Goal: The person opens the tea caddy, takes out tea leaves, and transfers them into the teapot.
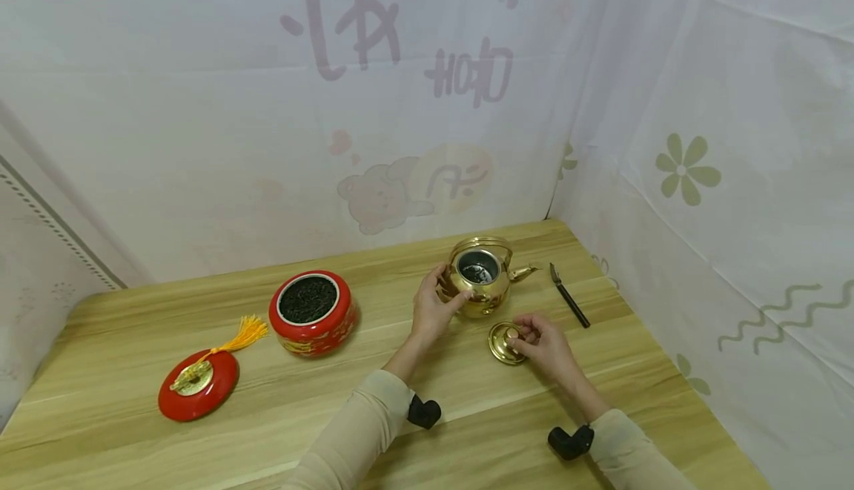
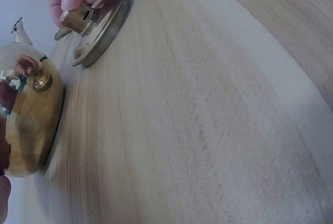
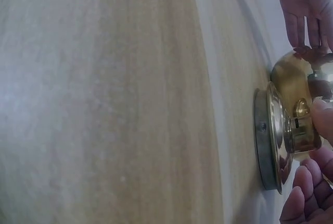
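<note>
A shiny gold teapot (image 1: 483, 299) with a raised arched handle stands on the table, its spout toward the right. Its top is uncovered, and dark bits show inside. My left hand (image 1: 434, 308) holds the pot's body from the left, thumb at the front and fingers around the far side. Just in front of the pot is its round gold lid (image 1: 500, 353), rim side down and close over the wood. The right hand (image 1: 548, 349) pinches the lid's knob between thumb and fingers; both wrist views show this lid (image 2: 102, 31) near the pot.
A red jar (image 1: 320, 332) full of dark tea leaves stands left of the pot. Its red lid (image 1: 216, 394) with a yellow tassel (image 1: 245, 333) lies farther left. A slim dark-handled tool (image 1: 571, 302) lies right of the spout. Printed curtains (image 1: 267, 141) hang behind and to the right.
</note>
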Tool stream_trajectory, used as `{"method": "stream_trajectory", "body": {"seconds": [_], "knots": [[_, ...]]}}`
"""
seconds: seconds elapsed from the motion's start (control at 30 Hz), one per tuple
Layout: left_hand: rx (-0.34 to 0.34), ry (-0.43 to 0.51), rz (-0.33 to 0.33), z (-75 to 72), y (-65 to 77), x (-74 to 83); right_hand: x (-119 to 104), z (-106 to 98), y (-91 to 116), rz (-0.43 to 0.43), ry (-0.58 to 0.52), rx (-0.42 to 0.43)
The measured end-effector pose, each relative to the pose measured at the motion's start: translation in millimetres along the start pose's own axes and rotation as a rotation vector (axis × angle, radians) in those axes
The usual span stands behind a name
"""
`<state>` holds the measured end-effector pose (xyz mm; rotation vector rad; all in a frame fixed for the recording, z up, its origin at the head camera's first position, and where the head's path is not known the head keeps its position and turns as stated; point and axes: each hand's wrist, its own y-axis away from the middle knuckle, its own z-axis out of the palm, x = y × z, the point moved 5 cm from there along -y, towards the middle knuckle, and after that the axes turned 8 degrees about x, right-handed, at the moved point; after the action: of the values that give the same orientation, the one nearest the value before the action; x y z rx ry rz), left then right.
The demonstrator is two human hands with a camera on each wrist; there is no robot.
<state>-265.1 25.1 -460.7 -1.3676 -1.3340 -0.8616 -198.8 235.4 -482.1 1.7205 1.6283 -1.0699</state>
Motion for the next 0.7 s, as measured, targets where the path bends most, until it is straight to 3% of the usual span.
{"method": "stream_trajectory", "body": {"seconds": [0.7], "knots": [[-0.004, -0.022, -0.005, 0.6, -0.7, -2.6, 1.6, 2.2, 2.9, -0.05, 0.033, -0.001]]}}
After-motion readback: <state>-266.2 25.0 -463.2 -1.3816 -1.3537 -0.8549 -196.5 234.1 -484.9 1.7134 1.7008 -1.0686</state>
